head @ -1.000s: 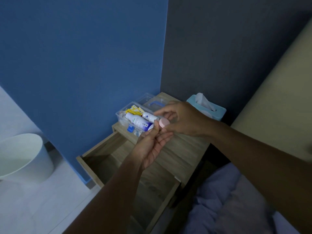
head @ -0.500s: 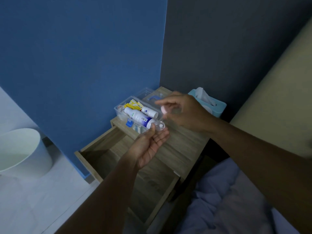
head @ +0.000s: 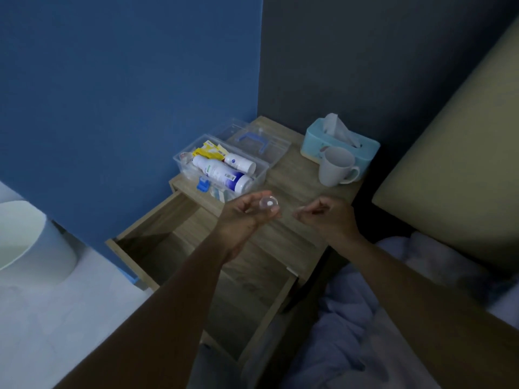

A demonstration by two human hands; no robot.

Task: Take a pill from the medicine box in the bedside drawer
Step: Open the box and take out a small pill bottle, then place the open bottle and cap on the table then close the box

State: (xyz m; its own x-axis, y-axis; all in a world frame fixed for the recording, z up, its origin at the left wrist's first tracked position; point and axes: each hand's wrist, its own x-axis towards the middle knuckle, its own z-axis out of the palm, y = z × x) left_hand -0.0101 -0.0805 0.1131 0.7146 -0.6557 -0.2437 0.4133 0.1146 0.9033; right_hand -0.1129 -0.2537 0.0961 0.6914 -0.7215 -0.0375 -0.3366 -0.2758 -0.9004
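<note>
My left hand [head: 247, 217] is palm up over the open bedside drawer [head: 179, 248], its fingertips pinching a small clear round container [head: 269, 204] with a white pill [head: 269, 203] inside. A short way to the right, my right hand [head: 328, 217] is curled over the tabletop, pinching a pale pink cap [head: 298, 211] that is blurred. The clear medicine box [head: 262, 171] stands open on the nightstand behind my left hand, holding white bottles [head: 222, 172] and a yellow packet [head: 209, 150]. Its lid [head: 254, 140], with a blue handle, lies behind it.
A white mug [head: 335, 167] and a light blue tissue box [head: 341, 143] stand at the back right of the wooden nightstand [head: 297, 178]. A white bin [head: 31, 242] sits on the floor at the left. Bedding [head: 351, 318] and a headboard [head: 455, 169] lie to the right.
The pink cap came off the small container. My right hand carried it to the right, away from my left hand, which still holds the container; the mug is now uncovered.
</note>
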